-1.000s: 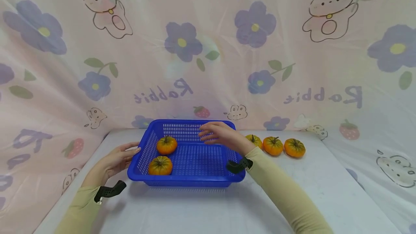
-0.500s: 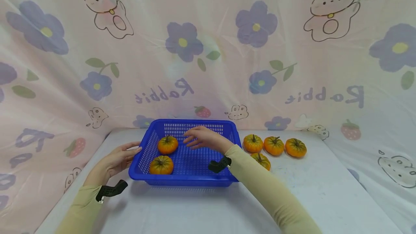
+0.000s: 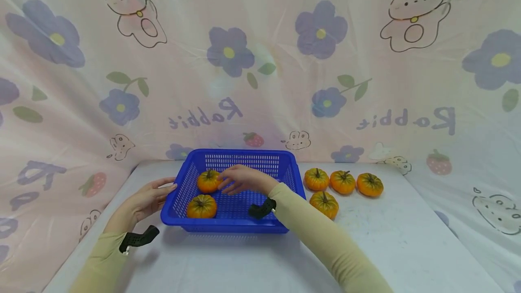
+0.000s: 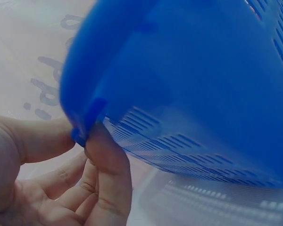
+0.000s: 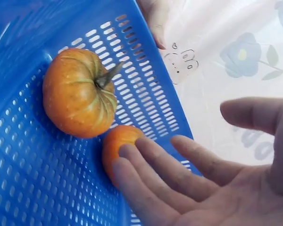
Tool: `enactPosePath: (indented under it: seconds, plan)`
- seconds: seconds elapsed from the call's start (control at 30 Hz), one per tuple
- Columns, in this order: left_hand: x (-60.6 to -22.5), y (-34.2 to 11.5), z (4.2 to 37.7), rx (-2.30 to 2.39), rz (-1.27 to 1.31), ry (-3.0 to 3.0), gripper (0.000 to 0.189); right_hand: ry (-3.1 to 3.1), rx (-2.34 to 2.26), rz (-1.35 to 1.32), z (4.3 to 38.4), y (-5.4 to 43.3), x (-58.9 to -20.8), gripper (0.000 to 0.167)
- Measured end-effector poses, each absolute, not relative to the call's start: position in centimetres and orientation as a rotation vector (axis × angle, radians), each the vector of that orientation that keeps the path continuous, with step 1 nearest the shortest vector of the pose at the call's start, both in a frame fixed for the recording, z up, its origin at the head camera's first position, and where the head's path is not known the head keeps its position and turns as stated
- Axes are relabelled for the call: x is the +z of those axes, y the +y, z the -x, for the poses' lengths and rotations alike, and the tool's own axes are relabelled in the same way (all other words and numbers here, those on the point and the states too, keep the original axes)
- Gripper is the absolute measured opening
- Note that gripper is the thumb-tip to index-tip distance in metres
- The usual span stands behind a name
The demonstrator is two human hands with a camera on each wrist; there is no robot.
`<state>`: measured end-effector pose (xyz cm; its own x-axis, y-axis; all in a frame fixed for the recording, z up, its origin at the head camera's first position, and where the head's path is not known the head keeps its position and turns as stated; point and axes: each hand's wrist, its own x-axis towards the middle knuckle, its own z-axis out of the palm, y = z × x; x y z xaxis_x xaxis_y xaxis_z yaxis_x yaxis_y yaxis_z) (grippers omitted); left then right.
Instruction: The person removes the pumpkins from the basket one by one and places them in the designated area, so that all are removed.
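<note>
A blue plastic basket [image 3: 228,225] with slotted walls stands on the table, two small orange pumpkins inside along its left part. At its left side, my left hand [image 3: 144,200] pinches the rim between thumb and finger; the left wrist view shows the blue rim [image 4: 87,117] there. My right hand [image 3: 246,179] hangs over the basket, fingers spread and holding nothing. Its fingertips overlap the back pumpkin [image 3: 208,181], which the right wrist view also shows partly behind the fingers [image 5: 155,167]. The front pumpkin [image 3: 202,206] lies nearer me, its stem up.
Right of the basket, three pumpkins [image 3: 343,182] line up in a row. Another pumpkin [image 3: 324,205] sits in front of them, beside my right forearm. A patterned cloth [image 3: 260,80] hangs behind the white table [image 3: 407,238].
My right hand has moved left and a little down, from the basket's right part to the back pumpkin. My left hand, the basket and the pumpkins stay where they were.
</note>
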<state>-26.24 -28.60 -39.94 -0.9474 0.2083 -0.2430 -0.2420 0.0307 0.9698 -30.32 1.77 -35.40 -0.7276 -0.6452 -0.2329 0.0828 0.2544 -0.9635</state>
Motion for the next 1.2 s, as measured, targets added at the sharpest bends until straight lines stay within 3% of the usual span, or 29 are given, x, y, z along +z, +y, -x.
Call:
enactPosePath:
  seconds: [1.2]
  plan:
    - [-39.7, -28.5, 26.1, 1.974, 0.023, 2.006, 0.07, 1.832, -1.342, 0.468, 31.1, -0.6, -37.3, 0.046]
